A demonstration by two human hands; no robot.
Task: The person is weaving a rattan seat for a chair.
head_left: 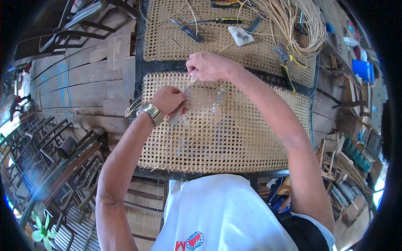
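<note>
A woven cane panel (226,142) in a dark frame spreads in front of me. My left hand (168,100), with a metal watch (151,113) on its wrist, is closed round a flat pale tool (177,115) whose narrow end points up; its exact kind is unclear. Just above and to the right, my right hand (209,67) pinches a thin cane strand (191,80) near the panel's far edge. The fingertips partly hide the strand. Both hands work close together over the weave, near the dark crossbar (163,66).
On the far cane panel (167,50) lie screwdrivers (186,31), a white lump (240,36), yellow-handled cutters (287,69) and a big coil of cane (293,25). Dark chair frames (46,142) crowd the left. A blue bucket (362,71) stands at the right.
</note>
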